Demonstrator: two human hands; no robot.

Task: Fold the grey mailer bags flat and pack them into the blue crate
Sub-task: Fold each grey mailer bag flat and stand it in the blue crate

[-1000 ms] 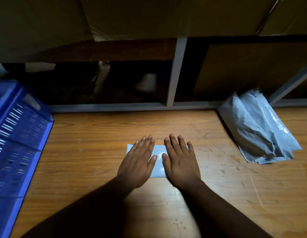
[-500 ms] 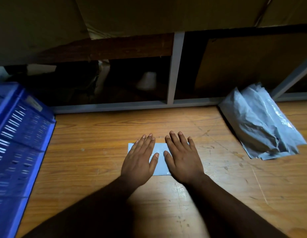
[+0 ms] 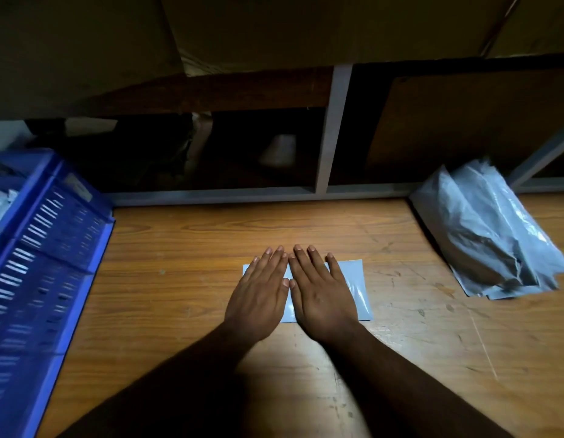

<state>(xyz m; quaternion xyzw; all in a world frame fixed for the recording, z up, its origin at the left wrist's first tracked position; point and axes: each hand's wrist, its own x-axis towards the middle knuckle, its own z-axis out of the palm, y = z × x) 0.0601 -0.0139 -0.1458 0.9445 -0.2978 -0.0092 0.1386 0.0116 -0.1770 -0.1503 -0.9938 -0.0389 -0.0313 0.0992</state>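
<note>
Your 2 flat, open hands, left hand (image 3: pixel 258 303) and right hand (image 3: pixel 323 300), press the small folded grey plastic bag (image 3: pixel 356 290); push outward evenly.

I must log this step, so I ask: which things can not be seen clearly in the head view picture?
- Folded grey plastic mailer bag: its middle is hidden under the flat left hand and right hand.
- Blue slotted plastic crate: cut off by the left edge and blurred; its contents cannot be made out.
- Loose pile of grey mailer bags: the count cannot be told.
- Dark shelf recess: too dim.
</note>
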